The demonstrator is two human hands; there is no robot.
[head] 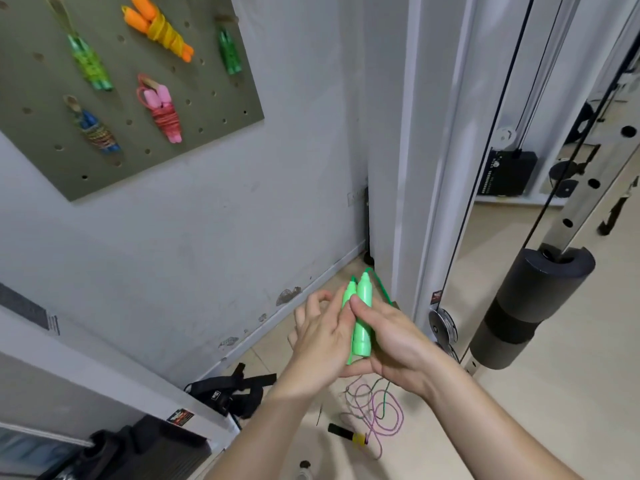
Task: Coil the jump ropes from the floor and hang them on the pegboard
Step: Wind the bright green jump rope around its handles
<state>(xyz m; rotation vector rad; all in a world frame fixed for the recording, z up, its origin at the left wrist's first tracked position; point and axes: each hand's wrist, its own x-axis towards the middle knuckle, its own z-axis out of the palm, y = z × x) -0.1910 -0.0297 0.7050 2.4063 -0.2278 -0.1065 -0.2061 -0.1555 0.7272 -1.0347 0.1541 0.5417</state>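
Observation:
Two light green jump rope handles stand side by side, upright, between my hands. My right hand wraps its fingers round them from the right. My left hand presses against them from the left with its thumb under their lower ends. Their green cord hangs down to the floor. A pink cord with a black and yellow handle lies on the floor below. On the olive pegboard at the upper left hang several coiled ropes.
Black straps lie on the floor by the wall. A cable machine post with a black foam roller stands at the right. A white frame rises behind my hands. Dark gym equipment fills the lower left.

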